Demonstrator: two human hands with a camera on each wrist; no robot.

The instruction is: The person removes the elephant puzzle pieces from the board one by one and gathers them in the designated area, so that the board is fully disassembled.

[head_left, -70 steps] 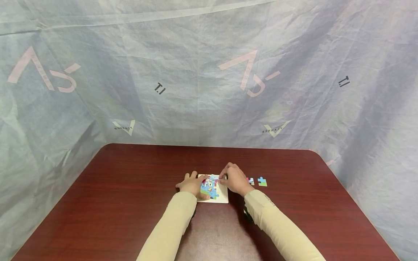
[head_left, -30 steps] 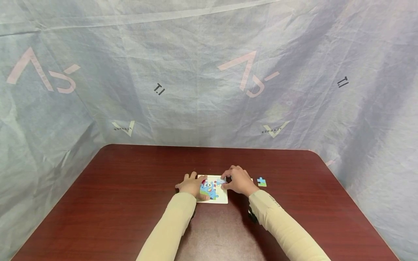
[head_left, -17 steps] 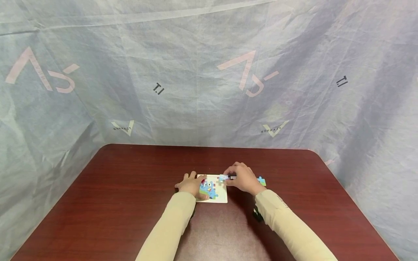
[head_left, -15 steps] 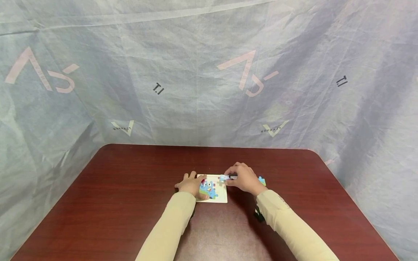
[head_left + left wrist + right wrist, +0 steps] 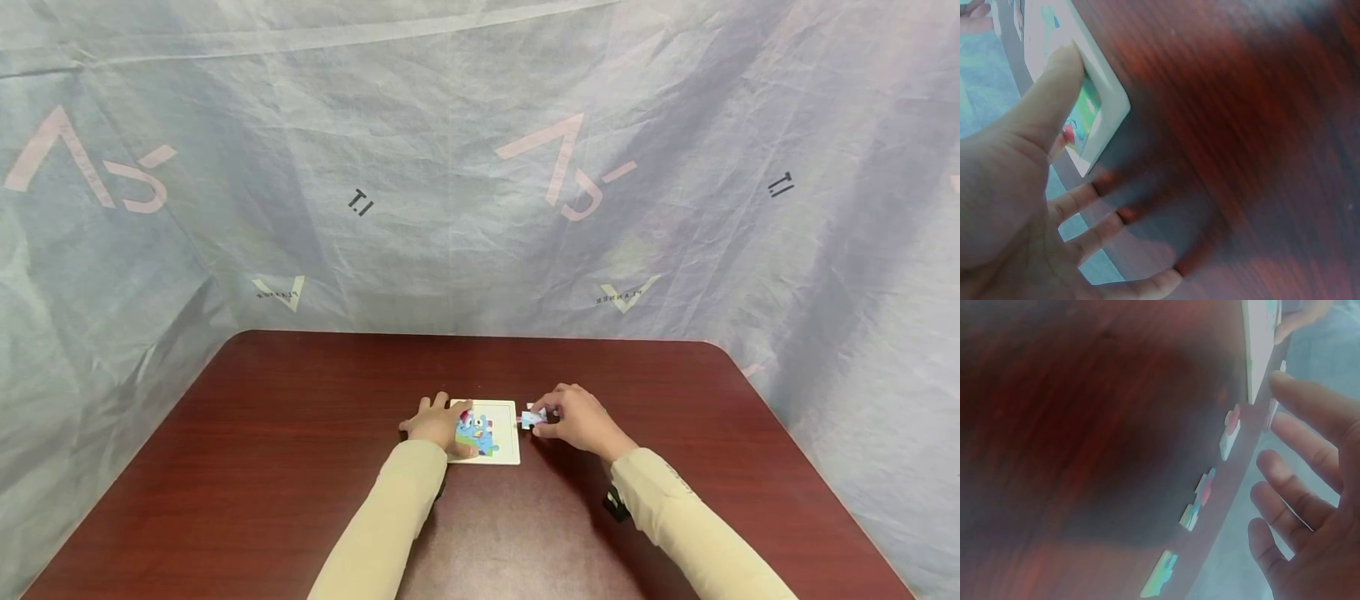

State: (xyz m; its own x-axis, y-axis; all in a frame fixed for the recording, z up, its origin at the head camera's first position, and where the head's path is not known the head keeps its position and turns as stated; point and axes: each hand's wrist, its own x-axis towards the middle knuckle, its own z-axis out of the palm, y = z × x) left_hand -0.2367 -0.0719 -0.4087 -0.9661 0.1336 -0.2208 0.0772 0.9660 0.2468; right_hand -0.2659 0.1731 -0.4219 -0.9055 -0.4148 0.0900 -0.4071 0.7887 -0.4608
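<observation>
In the head view my left hand (image 5: pixel 433 427) lies at the left side of a white puzzle board (image 5: pixel 507 450). Its fingers are spread, their tips on the table, and the thumb rests on the board in the left wrist view. Joined jigsaw pieces (image 5: pixel 475 435) make a blue cartoon picture with an eye in the board's left part. Just off the board's right edge, my right hand (image 5: pixel 583 423) pinches a pale blue jigsaw piece (image 5: pixel 532 419) between thumb and fingertips. The right wrist view shows this held jigsaw piece (image 5: pixel 1274 409) nearly edge-on.
Loose pieces lie on the dark red table (image 5: pixel 315 408) by the right hand: a pink-and-white piece (image 5: pixel 1231 434), a pink-and-blue piece (image 5: pixel 1200 499) and a green-and-blue piece (image 5: pixel 1160 575). The hand mostly hides them in the head view. Grey sheeting (image 5: pixel 450 167) hangs behind.
My right hand has lifted a pale blue piece from the board's upper right and carried it rightward past the edge. The left hand has stayed on the board.
</observation>
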